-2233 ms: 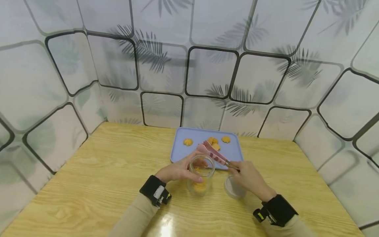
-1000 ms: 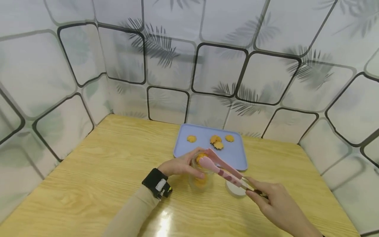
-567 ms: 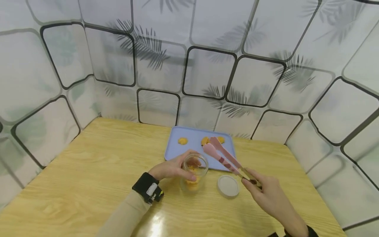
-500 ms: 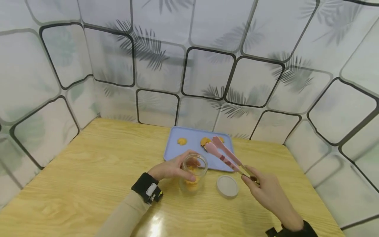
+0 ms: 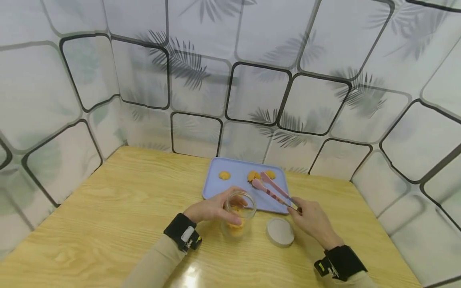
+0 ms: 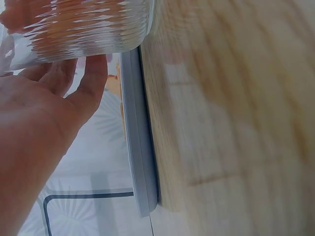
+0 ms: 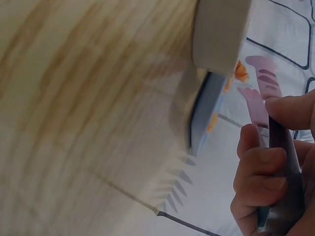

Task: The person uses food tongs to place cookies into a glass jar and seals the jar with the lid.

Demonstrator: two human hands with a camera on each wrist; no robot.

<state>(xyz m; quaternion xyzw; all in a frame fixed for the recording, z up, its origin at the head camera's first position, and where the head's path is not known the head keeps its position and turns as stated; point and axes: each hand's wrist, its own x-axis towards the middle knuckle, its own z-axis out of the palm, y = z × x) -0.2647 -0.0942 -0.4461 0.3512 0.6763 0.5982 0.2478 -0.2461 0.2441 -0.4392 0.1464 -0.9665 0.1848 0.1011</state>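
The pink tongs [image 5: 271, 194], pinched in the right grip [image 5: 312, 220], now reach over the blue tray [image 5: 212, 189] by the clustered cookies [image 5: 253, 175]; this seems to bring the work back to the tray. Their tips are apart (I cannot tell whether they touch a cookie). A second ago they are at the jar [image 5: 246, 222]; it stays before the tray, the left grip [image 5: 212, 210] curled round it.
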